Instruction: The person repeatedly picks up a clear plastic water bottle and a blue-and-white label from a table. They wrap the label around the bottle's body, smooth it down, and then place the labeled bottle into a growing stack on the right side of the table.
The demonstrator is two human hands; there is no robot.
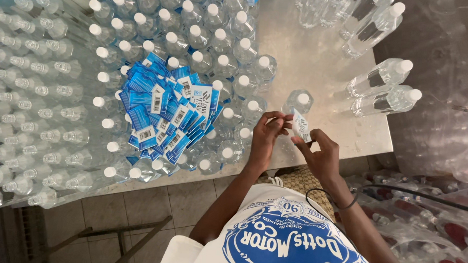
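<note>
My left hand [267, 135] and my right hand [320, 155] meet above the near edge of a metal table [328, 66]. Together they pinch a small blue and white label [301, 125] by its edges. A clear plastic bottle with a white cap [297, 102] stands alone just beyond the label, close to my fingertips. To the left, a loose heap of the same blue and white labels [163, 115] rests on the caps of several upright bottles [196, 39].
Capped bottles lie stacked on their sides at the far left [20, 92]. More bottles lie at the table's right side [386, 76] and at the back [373, 25]. Clear plastic bags of bottles [438, 220] fill the right. Tiled floor [184, 200] shows below.
</note>
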